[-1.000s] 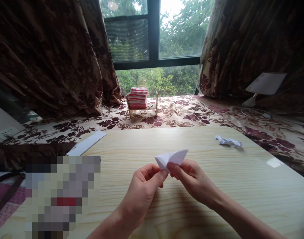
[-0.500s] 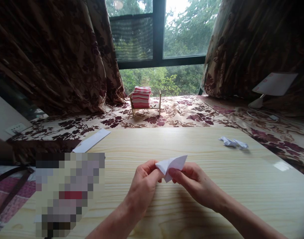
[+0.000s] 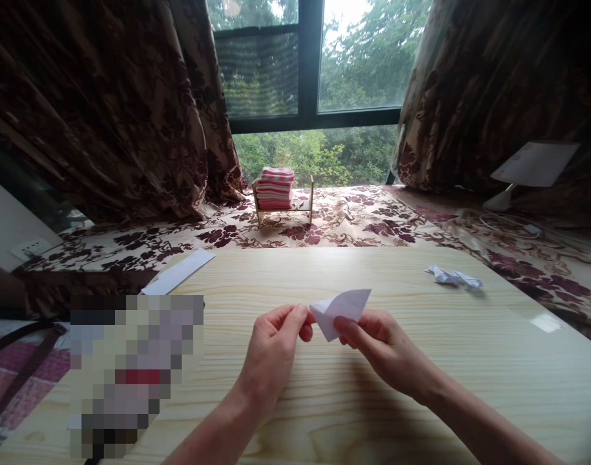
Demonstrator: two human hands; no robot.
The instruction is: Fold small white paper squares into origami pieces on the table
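Item: folded paper [image 3: 349, 305], white, 1 piece, pointed at its visible corners, with 1 upper edge bowed. Location: held up over the pale wood-grain surface [image 3: 217, 361], near the middle, between the hands.

Left hand [image 3: 272, 342]: thumb and fingertips drawn together in a small pinch at the item's left corner; remaining fingers curled.

Right hand [image 3: 385, 345]: thumb laid flat on the near face, fingers behind, closed on the lower right part; the far-side contact is hidden.

Handling, as judged: very light; thin and pliant across the flat panels, stiffer along the creases and where layers stack. Likely to crumple or take stray creases under a hard squeeze; little slip expected between dry fingertips. Best hold: a gentle pinch at the layered, creased part, with the other hand at a corner; the bowed edge looks too floppy to carry a grip.

Also on the surface: small folded white paper pieces [image 3: 453, 276], far right, well apart from the hands; 1 white paper strip [image 3: 179, 273], far left, lying flat.
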